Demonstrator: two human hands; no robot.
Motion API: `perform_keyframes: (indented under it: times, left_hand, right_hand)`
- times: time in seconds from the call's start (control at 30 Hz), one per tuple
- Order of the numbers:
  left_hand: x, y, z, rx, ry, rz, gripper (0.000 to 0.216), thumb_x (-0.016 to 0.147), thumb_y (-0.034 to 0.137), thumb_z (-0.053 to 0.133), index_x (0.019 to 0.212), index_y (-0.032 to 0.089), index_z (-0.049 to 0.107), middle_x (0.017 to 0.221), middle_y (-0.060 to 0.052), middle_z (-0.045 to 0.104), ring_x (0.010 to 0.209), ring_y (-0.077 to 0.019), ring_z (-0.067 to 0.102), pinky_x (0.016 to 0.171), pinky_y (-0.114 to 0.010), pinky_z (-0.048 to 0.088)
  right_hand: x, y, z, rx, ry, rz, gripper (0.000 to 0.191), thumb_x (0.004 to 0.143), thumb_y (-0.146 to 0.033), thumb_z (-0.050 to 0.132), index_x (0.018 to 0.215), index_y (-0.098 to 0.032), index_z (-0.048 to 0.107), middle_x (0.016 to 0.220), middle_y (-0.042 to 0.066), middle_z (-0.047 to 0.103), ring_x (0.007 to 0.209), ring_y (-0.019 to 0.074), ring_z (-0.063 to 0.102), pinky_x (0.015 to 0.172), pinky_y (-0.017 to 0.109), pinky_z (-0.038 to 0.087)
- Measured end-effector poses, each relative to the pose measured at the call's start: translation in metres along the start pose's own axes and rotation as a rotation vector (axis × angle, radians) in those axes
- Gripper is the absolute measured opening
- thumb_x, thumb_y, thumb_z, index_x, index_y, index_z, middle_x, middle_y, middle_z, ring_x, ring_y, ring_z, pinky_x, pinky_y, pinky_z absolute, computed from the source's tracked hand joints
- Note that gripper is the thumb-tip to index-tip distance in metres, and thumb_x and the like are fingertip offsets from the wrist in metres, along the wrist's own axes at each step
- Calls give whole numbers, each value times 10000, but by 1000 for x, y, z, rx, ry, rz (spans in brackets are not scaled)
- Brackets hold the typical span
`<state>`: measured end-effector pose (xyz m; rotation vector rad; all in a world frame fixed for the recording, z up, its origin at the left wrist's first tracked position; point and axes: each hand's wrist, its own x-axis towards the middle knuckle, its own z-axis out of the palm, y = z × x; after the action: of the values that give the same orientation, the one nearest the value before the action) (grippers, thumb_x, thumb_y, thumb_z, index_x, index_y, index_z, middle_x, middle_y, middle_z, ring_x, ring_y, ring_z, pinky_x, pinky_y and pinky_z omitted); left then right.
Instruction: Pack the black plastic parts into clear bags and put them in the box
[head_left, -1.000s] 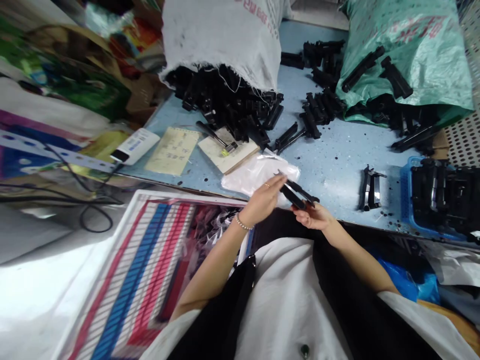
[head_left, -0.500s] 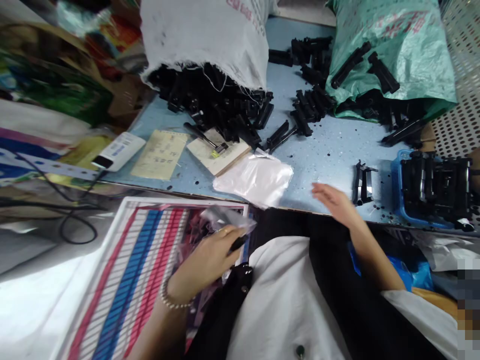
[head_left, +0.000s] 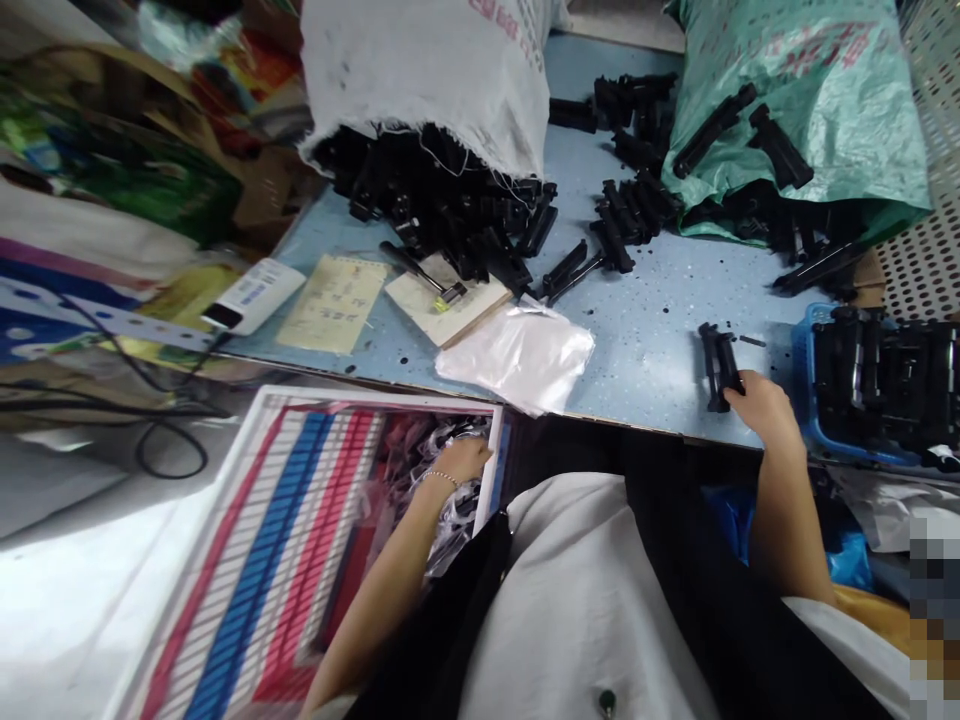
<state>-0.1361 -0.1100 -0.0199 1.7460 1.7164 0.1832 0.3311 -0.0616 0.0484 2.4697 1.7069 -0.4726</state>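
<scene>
My right hand (head_left: 761, 405) is at the table's front edge, thumb and fingers closed on the near end of a long black plastic part (head_left: 726, 362). A similar black part (head_left: 708, 368) lies right beside it. My left hand (head_left: 461, 460) reaches down into a white-rimmed box (head_left: 262, 400) left of my lap, among clear plastic bags (head_left: 439, 440) with dark contents. Its fingers are mostly hidden, so any hold there cannot be made out. White plastic bags (head_left: 517, 355) lie flat on the table edge between my hands.
A white woven sack (head_left: 427, 70) and a green sack (head_left: 847, 100) spill black parts onto the blue table (head_left: 660, 330). A blue basket (head_left: 804, 370) of black parts stands at right. A notepad (head_left: 450, 300), yellow paper (head_left: 334, 300) and white device (head_left: 255, 295) lie left.
My left hand, which held a clear bag above the box, has gone down into it without that bag visible. My right hand moved right from above the table edge and closed on a black part.
</scene>
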Motion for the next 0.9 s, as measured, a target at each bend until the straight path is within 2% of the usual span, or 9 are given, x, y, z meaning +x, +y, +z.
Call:
perform_keyframes:
  times: [0.07,0.17,0.27,0.37,0.47,0.67,0.77,0.83,0.9]
  left_hand:
    - [17,25,-1,-4,45,43,223,959,346,565,863,172,665,839,-23,675,777,-166,657,754,-301,536]
    - [46,78,3,86,265,161,229,921,398,613,939,173,655,1008,-95,677,956,-233,662,836,-326,515]
    - [72,110,4,215,285,177,205,933,346,581,926,161,671,1092,-147,654,1030,-284,644,826,-359,507]
    - [90,104,-4,87,148,209,224,948,256,513,836,176,689,959,-93,671,939,-233,657,847,-343,502]
    - [99,84,-15,-166,101,240,157,873,272,604,775,186,692,843,-39,663,841,-188,643,849,-323,505]
    - [101,78,-16,-339,194,254,180,833,272,605,681,193,659,768,-25,647,822,-178,617,834,-321,508]
    - [86,82,-20,-345,313,234,67,824,225,614,783,184,648,817,-31,669,790,-171,618,769,-306,528]
    - [73,84,-26,-234,378,306,126,860,154,545,881,174,667,993,-79,696,912,-195,637,849,-341,541]
    - [64,86,-33,-29,364,391,266,868,68,461,940,167,696,1170,-125,673,1084,-242,616,988,-416,509]
  right_hand:
    - [-1,-21,8,261,-12,-120,308,831,-287,556,1077,-152,683,978,126,743,882,263,687,773,358,499]
    - [-7,-65,27,775,-127,-267,327,786,-292,590,1079,-172,674,880,48,725,742,185,655,703,314,518]
    - [-14,-104,45,1182,-309,-277,369,734,-312,672,1080,-185,663,824,8,693,648,139,608,612,285,521]
    - [-18,-129,49,1471,-476,-282,290,730,-344,743,974,-209,663,776,-17,675,628,127,622,627,292,558]
    - [-21,-146,44,1692,-601,-314,259,713,-366,809,871,-225,659,797,-7,705,728,176,702,735,353,608]
    - [-16,-192,55,1892,-768,-385,254,730,-414,799,852,-226,681,921,32,760,957,238,727,940,430,578]
    - [-7,-211,73,1822,-689,-343,224,710,-365,792,842,-226,674,832,4,737,871,195,716,870,354,588]
    - [-2,-216,80,1759,-603,-302,209,708,-343,776,849,-232,670,804,-13,717,824,162,697,822,298,579]
    - [-2,-212,80,1704,-555,-290,209,721,-355,754,868,-236,664,821,-10,712,838,161,689,820,291,570]
